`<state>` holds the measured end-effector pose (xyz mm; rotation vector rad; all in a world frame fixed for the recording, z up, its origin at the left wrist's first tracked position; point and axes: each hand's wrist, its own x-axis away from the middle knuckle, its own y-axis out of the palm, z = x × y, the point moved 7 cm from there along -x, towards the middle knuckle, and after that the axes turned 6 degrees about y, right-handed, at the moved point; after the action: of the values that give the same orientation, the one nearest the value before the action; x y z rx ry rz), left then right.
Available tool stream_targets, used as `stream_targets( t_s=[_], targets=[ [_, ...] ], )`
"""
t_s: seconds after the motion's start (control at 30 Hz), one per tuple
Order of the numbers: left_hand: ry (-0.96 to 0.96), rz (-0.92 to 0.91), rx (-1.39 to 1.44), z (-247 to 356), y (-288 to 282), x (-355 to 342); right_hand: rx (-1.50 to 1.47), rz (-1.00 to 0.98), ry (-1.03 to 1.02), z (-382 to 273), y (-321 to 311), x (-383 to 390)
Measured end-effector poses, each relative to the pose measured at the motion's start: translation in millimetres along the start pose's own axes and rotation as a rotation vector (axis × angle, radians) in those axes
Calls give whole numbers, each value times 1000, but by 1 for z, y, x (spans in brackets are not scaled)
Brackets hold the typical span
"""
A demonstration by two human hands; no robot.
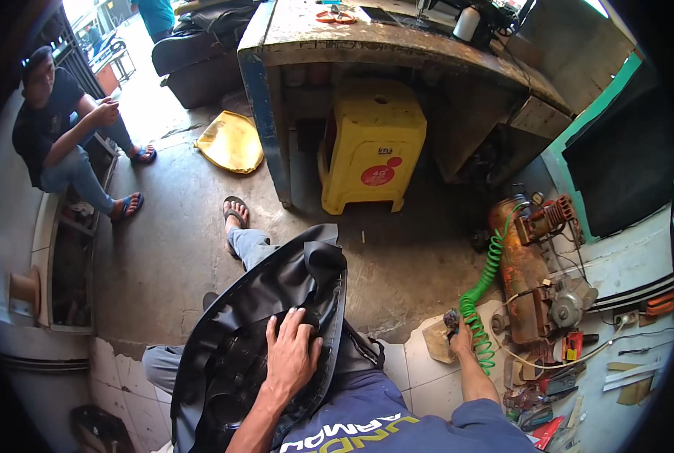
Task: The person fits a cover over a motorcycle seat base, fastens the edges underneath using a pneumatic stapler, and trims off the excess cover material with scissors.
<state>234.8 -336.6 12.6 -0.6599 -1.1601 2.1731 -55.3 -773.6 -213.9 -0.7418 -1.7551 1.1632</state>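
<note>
An upturned motorcycle seat [239,362] lies across my lap, its dark hollow underside facing up. Black vinyl covering [273,268] drapes over its rim and bunches loosely at the far end. My left hand [292,353] rests on the underside near the right edge, fingers stretched and slightly apart, gripping nothing. Out to the right, my right hand [461,340] is closed around a small dark air tool [451,320] beside a green coiled hose [469,302]. Its exact kind is too small to make out. A wooden block [438,341] sits just beside that hand.
A rusty air compressor [522,272] stands at right, with scattered hand tools [537,400] nearer me. Ahead, a yellow stool [375,143] is under a worn workbench [329,47] bearing a sewing machine [488,23]. A yellow seat-shaped piece [233,142] lies on the floor; a person [69,128] sits at left.
</note>
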Motion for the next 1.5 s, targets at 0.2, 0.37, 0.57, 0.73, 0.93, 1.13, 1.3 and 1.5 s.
stream_targets(
  t_s=[0.2,0.37,0.57,0.73,0.93,1.13,1.3,1.5],
  targets=[
    [-81,-226,52,52,20,51,141,-105,49,16,58,20],
    [-95,-214,-47,46,35,58,113,-67,69,19,63,14],
    [-127,-86,-82,46,26,54,177,-189,208,20,63,8],
    [-170,-27,-140,37,19,50,191,149,148,-43,26,14],
    [-206,-26,-105,28,18,46,-447,-315,-171,-260,113,24],
    [-163,-44,-97,29,13,37,-43,-564,49,-373,337,10],
    [-190,-16,-170,21,10,32,-65,-495,346,-359,392,-17],
    [-307,-50,-127,4,8,34,29,-335,-52,-375,320,21]
  ],
)
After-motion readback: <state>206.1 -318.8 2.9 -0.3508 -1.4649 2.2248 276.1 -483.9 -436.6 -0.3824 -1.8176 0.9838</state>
